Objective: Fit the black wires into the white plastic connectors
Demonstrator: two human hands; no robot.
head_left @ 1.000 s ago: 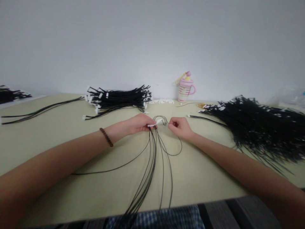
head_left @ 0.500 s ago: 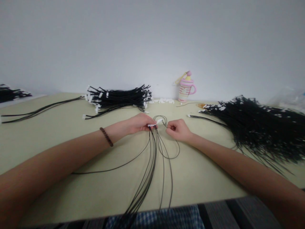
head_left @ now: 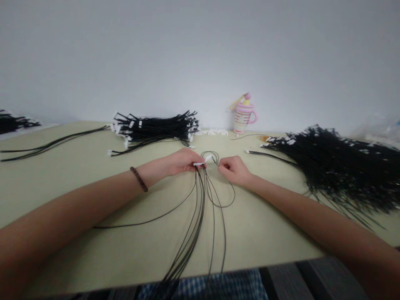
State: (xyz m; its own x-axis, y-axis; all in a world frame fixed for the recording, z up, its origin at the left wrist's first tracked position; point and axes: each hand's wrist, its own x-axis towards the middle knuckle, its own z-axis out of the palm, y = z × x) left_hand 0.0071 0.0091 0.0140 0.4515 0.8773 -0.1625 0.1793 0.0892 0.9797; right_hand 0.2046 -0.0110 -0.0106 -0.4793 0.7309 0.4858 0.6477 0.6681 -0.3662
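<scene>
- Left grip [head_left: 186,161] pinches a white connector [head_left: 198,164] mid-bench [head_left: 265,233]; black wires [head_left: 201,208] trail over the front edge.
- Right grip [head_left: 233,168], fingers curled, seems to pinch a thin wire [head_left: 215,161].
- Likely step: handling wire beside the connector; moving it calls for a steady left grip.

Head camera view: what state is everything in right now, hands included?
Left hand: closed on the white connector
White connector: held, black wires hanging from it
Right hand: curled shut on a thin wire
Thin wire: pinched
Bracelet: worn
Striped cup: upright, lid on
Left wire stack: heaped, roughly aligned
Right wire heap: spread out, messy
</scene>
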